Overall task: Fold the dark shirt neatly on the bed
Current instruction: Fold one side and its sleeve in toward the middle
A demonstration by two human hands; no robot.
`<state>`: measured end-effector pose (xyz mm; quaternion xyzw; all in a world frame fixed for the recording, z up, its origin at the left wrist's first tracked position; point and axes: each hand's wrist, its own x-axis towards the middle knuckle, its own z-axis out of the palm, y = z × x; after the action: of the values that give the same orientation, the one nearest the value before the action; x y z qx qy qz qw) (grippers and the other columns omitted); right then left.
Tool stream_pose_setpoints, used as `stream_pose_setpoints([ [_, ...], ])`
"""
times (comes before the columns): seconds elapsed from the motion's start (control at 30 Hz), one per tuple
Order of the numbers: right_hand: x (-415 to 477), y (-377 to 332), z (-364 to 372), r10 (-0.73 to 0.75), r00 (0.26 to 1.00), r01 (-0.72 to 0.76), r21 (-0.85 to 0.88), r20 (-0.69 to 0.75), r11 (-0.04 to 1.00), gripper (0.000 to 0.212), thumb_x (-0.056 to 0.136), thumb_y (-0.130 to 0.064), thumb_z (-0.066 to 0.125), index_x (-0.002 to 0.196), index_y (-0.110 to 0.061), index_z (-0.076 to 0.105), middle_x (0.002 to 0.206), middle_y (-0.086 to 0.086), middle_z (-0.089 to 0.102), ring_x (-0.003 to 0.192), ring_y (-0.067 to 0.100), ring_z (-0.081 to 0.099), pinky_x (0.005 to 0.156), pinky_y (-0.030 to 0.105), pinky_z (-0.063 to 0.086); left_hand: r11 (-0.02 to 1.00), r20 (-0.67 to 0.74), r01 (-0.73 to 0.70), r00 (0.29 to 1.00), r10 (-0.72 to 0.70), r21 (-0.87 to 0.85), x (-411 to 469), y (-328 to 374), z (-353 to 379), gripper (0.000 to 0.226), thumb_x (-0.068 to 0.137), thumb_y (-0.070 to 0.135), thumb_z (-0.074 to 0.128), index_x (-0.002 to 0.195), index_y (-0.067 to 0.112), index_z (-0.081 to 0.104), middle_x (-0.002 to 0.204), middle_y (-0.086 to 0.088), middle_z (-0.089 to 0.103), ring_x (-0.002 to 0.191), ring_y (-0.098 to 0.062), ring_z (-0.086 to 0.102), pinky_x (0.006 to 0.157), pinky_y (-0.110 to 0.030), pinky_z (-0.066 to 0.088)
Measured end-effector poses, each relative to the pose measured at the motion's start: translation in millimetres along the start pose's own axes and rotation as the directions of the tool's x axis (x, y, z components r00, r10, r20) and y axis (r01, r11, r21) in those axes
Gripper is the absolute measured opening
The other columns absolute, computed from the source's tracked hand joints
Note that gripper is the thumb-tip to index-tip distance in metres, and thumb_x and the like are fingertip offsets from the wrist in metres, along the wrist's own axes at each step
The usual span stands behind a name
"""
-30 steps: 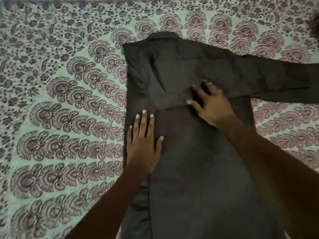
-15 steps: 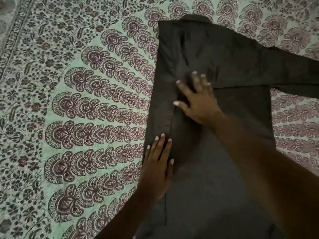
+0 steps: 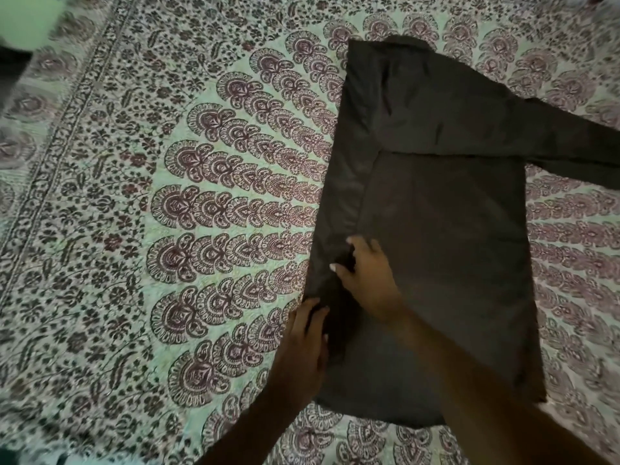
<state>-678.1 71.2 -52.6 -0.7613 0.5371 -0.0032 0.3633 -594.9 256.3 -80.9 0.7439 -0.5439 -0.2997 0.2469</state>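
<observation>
While the left side panel (image 3: pixel 345 182) is already turned in over the shirt (image 3: pixel 453 263), the step in hand looks like setting that long fold down toward the hem (image 3: pixel 379 414). Shirt lies flat on the bed (image 3: pixel 167 229), right of centre in view, collar end far, hem near. One sleeve (image 3: pixel 536 135) is laid across the upper body and runs off past the right edge of the shirt, not yet tucked. Right hand (image 3: pixel 369 280) is on the lower part of the fold line, thumb and forefinger curled with a ridge of cloth between them: reads as pinching the fold edge. Left hand (image 3: pixel 303 340) sits just below it at the shirt's left edge, fingertips on or over the edge; can't tell if it grips cloth or only rests there. Judgement: task is early to mid, one side in, other side and the lengthwise folds still to do. Next move calls for pulling the lower panel straight so the fold edge runs parallel to the side seam down to the hem, then flattening it, then dealing with the overhanging sleeve. Risk: the strip narrows toward the bottom, so the fold could end up skewed. Versus half a second ago: right hand was flat, higher up near where the sleeve crosses, and left was flat on the fold mid-body; both are now lower, close together, and right has gone from flat to pinching. Whole shirt also sits further right in the view.
</observation>
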Motion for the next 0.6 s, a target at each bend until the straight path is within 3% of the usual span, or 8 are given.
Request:
stream_pose_setpoints([
  [0.1,-43.3,-1.2,21.1,0.138,0.990,-0.136,0.115,-0.004,0.984,0.060,0.086,-0.026,0.082,0.135,-0.009,0.052,0.097,0.010,0.072,0.101,0.034,0.068,0.081,0.030,0.044,0.996,-0.054,-0.010,0.999,0.006,-0.084,-18.7,-4.6,-3.5,0.040,0.103,0.012,0.044,0.143,0.006,0.049,0.156,-0.012,0.035,0.142,-0.025,0.039,0.111,-0.038,0.047],
  [0.2,-79.1,1.9,39.0,0.230,0.973,-0.227,0.163,0.003,0.960,0.057,0.083,-0.021,0.084,0.129,-0.008,0.054,0.080,-0.010,0.060,0.102,0.032,0.068,0.087,0.033,0.047,0.993,-0.043,0.014,0.999,-0.019,-0.116,-32.1,-8.8,-7.2,0.046,0.100,0.023,0.046,0.143,0.007,0.047,0.158,-0.013,0.032,0.145,-0.028,0.038,0.112,-0.041,0.047],
  [0.27,-93.8,10.1,49.5,0.315,0.949,-0.304,0.229,-0.009,0.925,0.051,0.080,-0.020,0.086,0.122,-0.011,0.057,0.072,-0.016,0.052,0.100,0.031,0.068,0.091,0.035,0.048,1.000,-0.001,0.000,1.000,0.000,-0.008,-35.6,-8.0,-8.2,0.060,0.090,0.035,0.057,0.144,0.012,0.045,0.158,-0.010,0.032,0.144,-0.027,0.038,0.106,-0.039,0.052],
  [0.37,-111.4,21.3,57.1,0.412,0.909,-0.360,0.376,-0.067,0.854,0.042,0.078,-0.022,0.089,0.104,-0.020,0.056,0.067,-0.013,0.057,0.085,0.026,0.066,0.095,0.046,0.052,0.970,0.090,0.011,0.995,-0.034,0.243,-40.5,-2.0,-11.3,0.079,0.078,0.052,0.066,0.146,0.019,0.042,0.158,-0.003,0.034,0.139,-0.024,0.040,0.099,-0.041,0.051],
  [0.47,-128.3,26.7,55.2,0.425,0.900,-0.338,0.462,-0.097,0.820,0.040,0.077,-0.016,0.090,0.103,-0.019,0.060,0.066,-0.010,0.064,0.073,0.020,0.066,0.084,0.045,0.058,0.952,0.112,0.034,0.991,-0.071,0.304,-44.0,4.5,-13.5,0.075,0.078,0.036,0.068,0.146,0.017,0.044,0.157,-0.005,0.036,0.136,-0.028,0.045,0.099,-0.044,0.052],
  [0.6,-141.3,36.2,50.8,0.451,0.890,-0.347,0.541,-0.067,0.766,0.044,0.077,-0.005,0.088,0.113,-0.006,0.062,0.064,0.003,0.068,0.059,0.020,0.069,0.065,0.047,0.064,0.947,0.173,0.059,0.978,-0.118,0.316,-45.9,12.3,-17.9,0.058,0.093,0.013,0.059,0.148,0.015,0.043,0.153,-0.008,0.031,0.132,-0.027,0.047,0.090,-0.042,0.057],
])
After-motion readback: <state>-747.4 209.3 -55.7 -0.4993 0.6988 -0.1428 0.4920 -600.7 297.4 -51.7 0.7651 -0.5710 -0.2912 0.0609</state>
